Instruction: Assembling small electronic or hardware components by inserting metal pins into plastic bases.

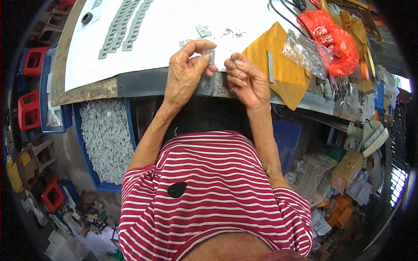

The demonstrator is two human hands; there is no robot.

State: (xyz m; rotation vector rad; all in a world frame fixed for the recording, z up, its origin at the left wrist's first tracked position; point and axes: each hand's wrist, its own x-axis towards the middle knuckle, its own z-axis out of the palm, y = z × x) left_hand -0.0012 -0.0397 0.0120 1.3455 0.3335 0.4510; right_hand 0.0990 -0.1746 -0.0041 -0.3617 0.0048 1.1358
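Left hand [185, 71] is curled around a small grey piece [211, 57], which is pinched between thumb and fingers over the near side of the tabletop [101, 91], while the right hand [251, 81] is closed in a pinch near it, and whether any tiny part is held there cannot be told. For such fine work, the small grey piece should be gripped firmly by its edges, with its face left uncovered, and the right hand should be brought to it slowly, over the white sheet [150, 56], where anything dropped could easily be found.
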